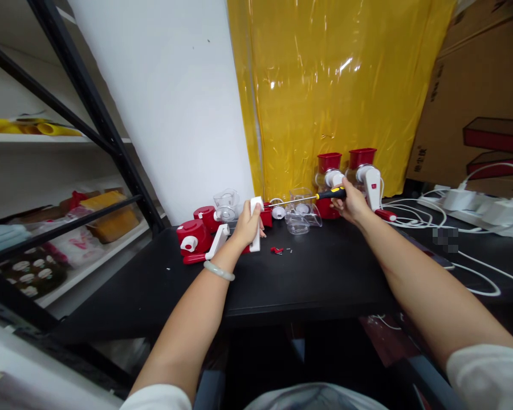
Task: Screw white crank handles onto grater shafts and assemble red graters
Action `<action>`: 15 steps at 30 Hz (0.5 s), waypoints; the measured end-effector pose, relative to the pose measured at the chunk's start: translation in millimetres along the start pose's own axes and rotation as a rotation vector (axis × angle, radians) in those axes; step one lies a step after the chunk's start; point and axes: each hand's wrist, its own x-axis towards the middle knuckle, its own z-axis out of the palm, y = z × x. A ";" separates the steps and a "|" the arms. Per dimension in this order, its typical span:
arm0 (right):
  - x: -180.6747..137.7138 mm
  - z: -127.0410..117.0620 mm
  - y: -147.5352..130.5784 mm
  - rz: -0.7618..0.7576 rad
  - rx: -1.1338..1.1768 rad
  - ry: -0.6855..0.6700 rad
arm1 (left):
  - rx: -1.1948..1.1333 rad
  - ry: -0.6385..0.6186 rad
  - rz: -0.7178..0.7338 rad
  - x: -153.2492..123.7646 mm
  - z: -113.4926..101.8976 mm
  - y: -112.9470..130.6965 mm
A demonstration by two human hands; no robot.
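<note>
My left hand (247,226) is wrapped round a white crank handle (255,242), held upright over the table. A red plastic part (266,216) shows just behind it. In my right hand (351,204) is a screwdriver (330,194) with a black and yellow handle. Its long shaft points left, and its tip reaches the red part beside the crank handle; the exact contact is too small to make out. On the table below lie a small red piece (276,250) and several tiny screws (289,250). Clear plastic housings (301,213) stand behind the shaft.
Red grinder bodies (194,236) and another white crank (218,242) sit left on the black table (290,285). Two red and white rotary grinders (370,179) stand at the back right. White cables and a power strip (474,208) lie on the right. A shelf rack is at left.
</note>
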 end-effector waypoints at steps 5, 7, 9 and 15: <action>-1.8 3.9 -2.3 0.042 0.013 0.035 | 0.011 -0.007 0.004 -0.3 -1.3 1.2; -3.3 5.8 -5.1 0.060 0.068 0.046 | 0.000 -0.007 -0.001 -0.5 -1.2 2.5; -4.8 6.5 -7.3 0.069 0.110 0.038 | -0.007 -0.007 -0.004 -0.8 -0.7 3.8; -6.5 3.9 -5.9 0.076 0.078 0.027 | -0.005 -0.002 0.002 -1.5 -0.3 4.7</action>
